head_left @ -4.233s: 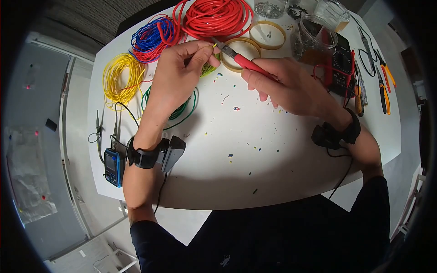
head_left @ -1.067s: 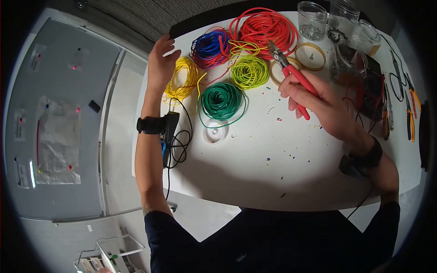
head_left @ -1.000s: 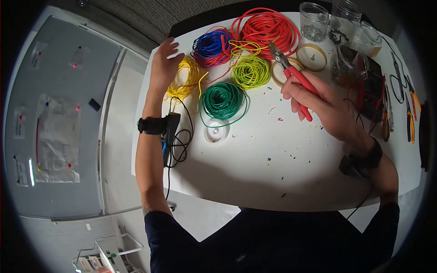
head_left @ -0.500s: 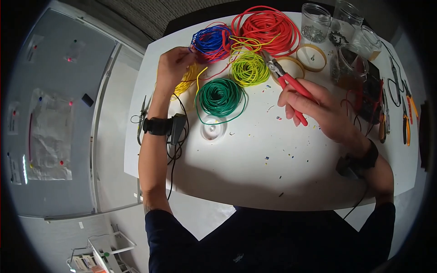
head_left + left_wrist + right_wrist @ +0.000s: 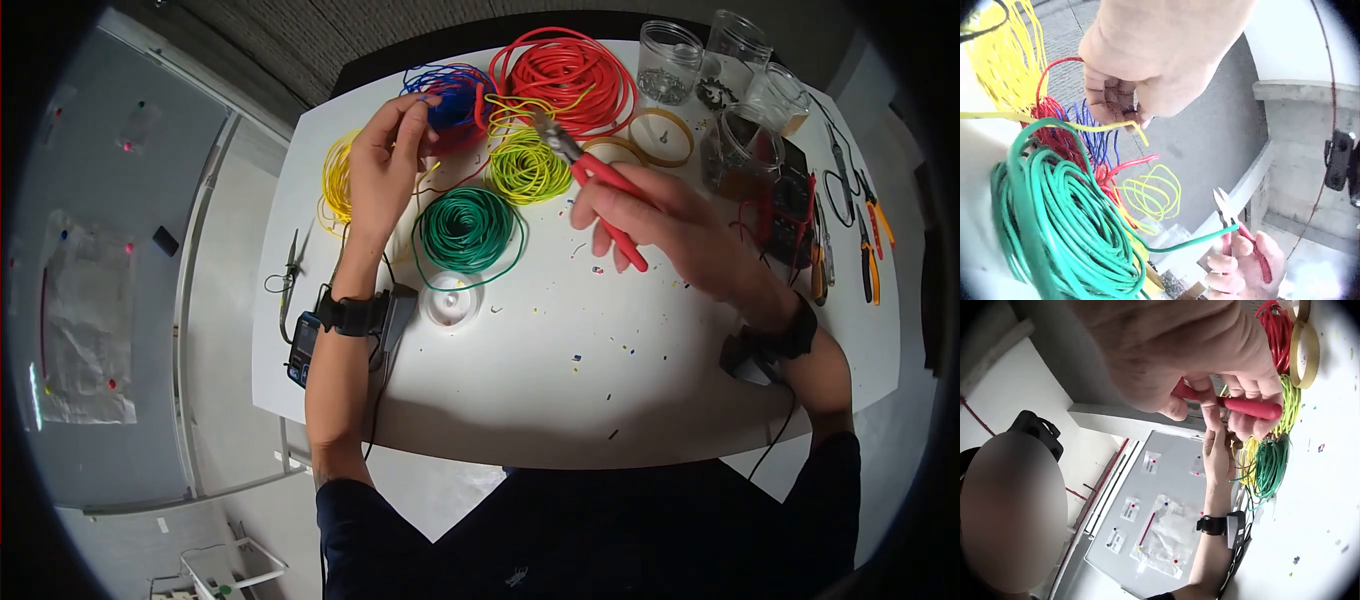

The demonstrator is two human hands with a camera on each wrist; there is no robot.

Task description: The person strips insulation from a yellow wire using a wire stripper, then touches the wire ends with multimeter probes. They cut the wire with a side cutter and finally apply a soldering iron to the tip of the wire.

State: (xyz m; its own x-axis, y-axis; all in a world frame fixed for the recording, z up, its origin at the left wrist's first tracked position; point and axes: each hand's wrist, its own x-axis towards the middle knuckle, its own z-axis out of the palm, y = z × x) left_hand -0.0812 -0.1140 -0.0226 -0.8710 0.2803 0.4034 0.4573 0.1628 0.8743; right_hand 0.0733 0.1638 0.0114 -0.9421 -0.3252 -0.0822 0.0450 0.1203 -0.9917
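Two hands over a white desk (image 5: 520, 400), head view. Lower centre of frame: bare desk strewn with small bits of cut insulation, so some stripping or trimming looks already done. Left of centre, a blue handheld meter (image 5: 300, 348) sits by the left wrist, a small white spool (image 5: 452, 300) just beside it. Right hand (image 5: 650, 220), centre right, fingers curled round the red handles of the cutters (image 5: 585, 175), tip pointing to upper left, over the lime-green coil (image 5: 527, 165); jaws stand slightly apart in the left wrist view, nothing between them. Green coil (image 5: 467, 225) lies mid frame between both hands. Left hand (image 5: 390, 165), upper left, pinches the yellow wire (image 5: 1072, 125) end between thumb and fingertips; its coil (image 5: 338, 185) lies on the desk at the far left, partly hidden behind the hand. Judged: wire end picked up, cutters not yet at it, so the cut or strip on this piece is left to do. Farther up: blue coil (image 5: 450, 90), red coil (image 5: 565, 70), tape rolls (image 5: 660, 135). Upper right: clear jars (image 5: 668, 62), more pliers (image 5: 868, 235) at the right edge.
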